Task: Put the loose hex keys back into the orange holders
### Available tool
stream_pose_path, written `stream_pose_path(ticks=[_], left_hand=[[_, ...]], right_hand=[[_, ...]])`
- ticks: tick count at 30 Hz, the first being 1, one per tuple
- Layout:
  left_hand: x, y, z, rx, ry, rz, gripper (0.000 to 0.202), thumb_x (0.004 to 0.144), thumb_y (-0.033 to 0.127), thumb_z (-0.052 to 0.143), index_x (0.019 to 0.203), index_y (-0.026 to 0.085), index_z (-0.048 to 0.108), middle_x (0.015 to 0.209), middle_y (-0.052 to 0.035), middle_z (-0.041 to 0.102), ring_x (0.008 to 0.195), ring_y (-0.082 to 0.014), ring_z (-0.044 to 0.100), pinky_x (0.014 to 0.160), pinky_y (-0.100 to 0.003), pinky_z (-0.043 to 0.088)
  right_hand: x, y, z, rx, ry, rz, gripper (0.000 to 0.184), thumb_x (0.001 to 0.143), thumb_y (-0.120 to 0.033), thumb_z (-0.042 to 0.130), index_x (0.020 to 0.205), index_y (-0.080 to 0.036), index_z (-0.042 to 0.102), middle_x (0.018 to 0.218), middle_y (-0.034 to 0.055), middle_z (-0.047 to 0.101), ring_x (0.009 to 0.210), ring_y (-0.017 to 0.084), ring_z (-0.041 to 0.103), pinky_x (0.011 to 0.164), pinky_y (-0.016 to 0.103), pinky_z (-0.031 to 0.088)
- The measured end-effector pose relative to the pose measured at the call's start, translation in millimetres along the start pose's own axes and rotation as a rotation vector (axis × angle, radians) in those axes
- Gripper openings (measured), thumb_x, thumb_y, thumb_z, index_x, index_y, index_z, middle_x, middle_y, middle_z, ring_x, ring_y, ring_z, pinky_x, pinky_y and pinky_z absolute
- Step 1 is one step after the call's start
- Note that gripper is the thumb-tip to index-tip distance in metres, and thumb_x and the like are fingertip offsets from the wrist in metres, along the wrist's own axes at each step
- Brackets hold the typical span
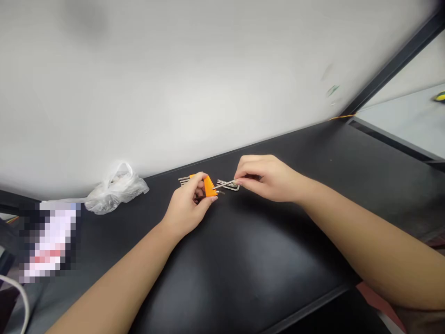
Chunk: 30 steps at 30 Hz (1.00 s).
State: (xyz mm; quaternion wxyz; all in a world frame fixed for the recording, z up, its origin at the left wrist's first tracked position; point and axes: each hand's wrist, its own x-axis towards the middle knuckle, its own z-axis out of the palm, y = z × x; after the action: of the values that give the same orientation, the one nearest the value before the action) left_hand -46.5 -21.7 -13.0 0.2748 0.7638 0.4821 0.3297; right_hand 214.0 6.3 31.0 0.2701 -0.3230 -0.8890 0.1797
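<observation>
Over the smooth black bench, the left hand had its grip closed around an orange wedge-shaped holder with thin silver rods jutting leftward. The right hand pinched a slim silver metal rod against the holder, near bent silver metal keys.

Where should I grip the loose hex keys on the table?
Probably by the bent end, from above and the right: the keys lie low on the table, bend toward the right hand, while the left hand and orange holder crowd their other side.
</observation>
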Motion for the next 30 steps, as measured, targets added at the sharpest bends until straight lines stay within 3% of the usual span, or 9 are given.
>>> stream_pose_path(ticks=[10, 16, 22, 25, 30], left_hand=[[0.4, -0.7, -1.9, 0.006, -0.004, 0.003, 0.040, 0.087, 0.027, 0.068, 0.125, 0.025, 0.055, 0.097, 0.0007, 0.068, 0.073, -0.0119, 0.059, 0.071, -0.026, 0.052], [-0.8, -4.5, -0.6, 0.071, -0.037, 0.018, 0.045, 0.087, 0.029, 0.069, 0.129, 0.026, 0.054, 0.099, -0.0007, 0.069, 0.073, -0.0133, 0.061, 0.073, -0.029, 0.054], [-1.1, 2.1, -1.3, 0.104, -0.097, 0.096, 0.038, 0.088, 0.029, 0.068, 0.124, 0.025, 0.056, 0.107, -0.0040, 0.070, 0.096, -0.0209, 0.069, 0.087, -0.036, 0.057], [-1.1, 6.2, -1.7, 0.034, -0.133, 0.085, 0.033, 0.090, 0.027, 0.065, 0.122, 0.025, 0.056, 0.108, -0.0027, 0.071, 0.096, -0.0199, 0.070, 0.090, -0.035, 0.058], [-1.7, 5.3, -1.8, -0.014, -0.126, 0.046, 0.042, 0.091, 0.026, 0.064, 0.131, 0.027, 0.051, 0.109, -0.0003, 0.074, 0.100, -0.0188, 0.072, 0.094, -0.034, 0.056]], right_hand=[[0.3, 1.6, -2.0, -0.035, -0.024, 0.002, 0.021, 0.099, -0.030, 0.055, 0.091, -0.018, 0.070, 0.087, 0.0061, 0.065, 0.073, 0.015, 0.057, 0.068, 0.027, 0.043], [-2.9, -8.0, -3.7, -0.193, -0.106, -0.025, 0.026, 0.102, -0.031, 0.049, 0.094, -0.017, 0.070, 0.091, 0.0075, 0.064, 0.074, 0.015, 0.056, 0.069, 0.027, 0.042], [-0.1, -10.3, 19.1, -0.112, -0.127, -0.051, 0.028, 0.101, -0.031, 0.051, 0.093, -0.018, 0.074, 0.092, 0.0068, 0.064, 0.075, 0.014, 0.056, 0.069, 0.026, 0.042], [4.1, -7.6, 31.4, 0.053, -0.112, 0.034, 0.023, 0.099, -0.030, 0.056, 0.095, -0.018, 0.075, 0.085, 0.0042, 0.065, 0.072, 0.013, 0.058, 0.070, 0.025, 0.043], [7.1, -10.4, 35.2, 0.421, -0.219, 0.343, 0.017, 0.098, -0.029, 0.053, 0.106, -0.019, 0.064, 0.085, -0.0003, 0.069, 0.060, 0.010, 0.062, 0.061, 0.022, 0.046]])
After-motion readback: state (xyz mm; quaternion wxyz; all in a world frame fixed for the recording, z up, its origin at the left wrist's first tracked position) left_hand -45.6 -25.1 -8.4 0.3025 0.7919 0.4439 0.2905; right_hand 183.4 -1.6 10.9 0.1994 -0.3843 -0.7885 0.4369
